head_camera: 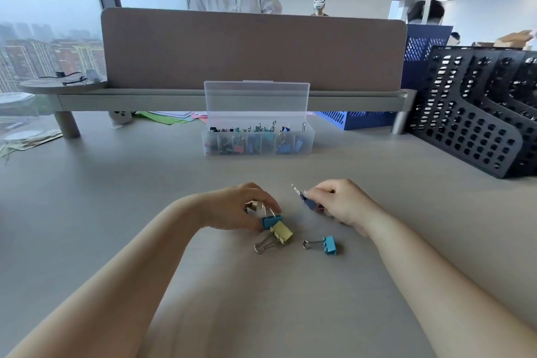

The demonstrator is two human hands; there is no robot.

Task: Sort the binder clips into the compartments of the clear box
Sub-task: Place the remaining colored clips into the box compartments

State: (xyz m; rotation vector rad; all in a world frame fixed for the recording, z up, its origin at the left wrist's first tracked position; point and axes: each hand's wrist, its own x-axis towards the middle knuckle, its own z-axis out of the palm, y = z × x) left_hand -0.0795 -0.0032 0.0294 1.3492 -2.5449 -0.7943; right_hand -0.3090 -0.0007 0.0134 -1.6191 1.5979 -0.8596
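The left hand pinches a teal clip by its wire handles. The right hand pinches a dark blue clip. A yellow clip and a light blue clip lie on the table, well apart from the open clear box.

left hand pinching teal clip, right hand holding dark blue clip

Teal clip, yellow clip, navy clip, black rack

Clear glossy plastic box, matt smooth tabletop, shiny wire clip handles
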